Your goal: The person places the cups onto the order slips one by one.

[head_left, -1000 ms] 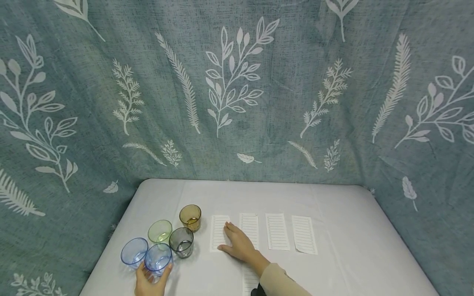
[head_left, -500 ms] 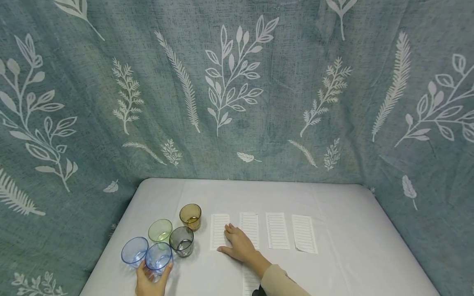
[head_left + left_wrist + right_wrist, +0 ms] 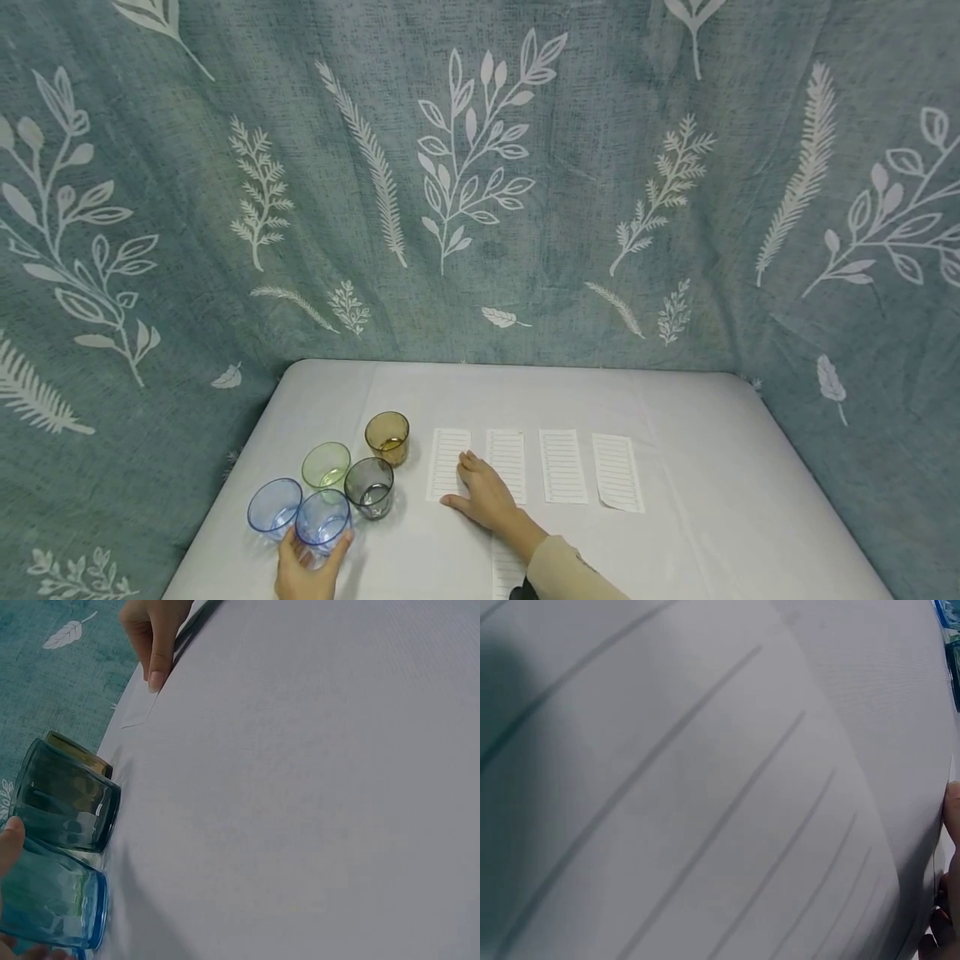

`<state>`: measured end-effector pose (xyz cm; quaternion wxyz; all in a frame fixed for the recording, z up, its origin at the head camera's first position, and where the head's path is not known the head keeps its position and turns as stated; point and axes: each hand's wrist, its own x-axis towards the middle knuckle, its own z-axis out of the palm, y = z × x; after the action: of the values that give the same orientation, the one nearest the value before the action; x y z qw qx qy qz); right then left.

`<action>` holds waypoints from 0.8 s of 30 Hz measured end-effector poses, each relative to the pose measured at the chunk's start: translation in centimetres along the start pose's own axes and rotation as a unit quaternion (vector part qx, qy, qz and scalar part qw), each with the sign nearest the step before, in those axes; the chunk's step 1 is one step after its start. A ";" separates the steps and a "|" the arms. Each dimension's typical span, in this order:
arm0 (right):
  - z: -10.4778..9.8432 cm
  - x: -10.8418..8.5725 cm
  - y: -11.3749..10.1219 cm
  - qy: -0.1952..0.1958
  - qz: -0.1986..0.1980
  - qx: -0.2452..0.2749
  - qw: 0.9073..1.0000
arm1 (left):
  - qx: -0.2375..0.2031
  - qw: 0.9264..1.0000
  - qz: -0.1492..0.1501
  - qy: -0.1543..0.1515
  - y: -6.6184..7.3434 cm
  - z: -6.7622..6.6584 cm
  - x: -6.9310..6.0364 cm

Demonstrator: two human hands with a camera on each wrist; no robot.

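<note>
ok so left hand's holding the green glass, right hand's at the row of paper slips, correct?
One slip: the left hand is holding a blue glass, as the head view shows; the green glass stands behind it. The right hand is at the row of paper slips.

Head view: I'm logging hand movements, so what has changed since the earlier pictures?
The leftmost paper has slid slightly right and toward the table's far edge, under the right hand. Nothing was newly taken hold of or let go: the left hand keeps its fingers on the right-hand blue glass. The other glasses and papers stayed put.
</note>
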<state>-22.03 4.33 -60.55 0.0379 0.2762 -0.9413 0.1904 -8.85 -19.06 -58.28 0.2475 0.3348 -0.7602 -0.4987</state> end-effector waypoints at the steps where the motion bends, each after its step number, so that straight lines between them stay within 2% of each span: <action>1: 0.0 0.0 0.0 0.000 0.001 0.001 1.000 | 0.001 1.000 -0.002 0.003 0.1 0.1 0.0; 8: -0.4 0.0 0.2 -0.014 -0.001 0.011 1.000 | -0.016 0.999 -0.002 0.036 0.5 0.4 -0.1; 16: -0.6 0.1 0.3 -0.016 -0.016 0.014 1.000 | -0.026 0.998 0.003 0.050 0.9 0.2 -0.3; 22: -0.5 0.1 0.5 -0.023 -0.012 0.016 1.000 | -0.017 0.999 0.006 0.035 2.6 -0.6 -0.6; 24: -0.5 0.1 0.5 -0.025 -0.010 0.018 0.999 | -0.019 0.999 0.015 0.033 3.0 -0.8 -0.5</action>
<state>-22.36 4.88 -60.20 0.0114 0.2914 -0.9353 0.2004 -8.75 -18.27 -55.22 0.2864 0.3349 -0.7470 -0.4978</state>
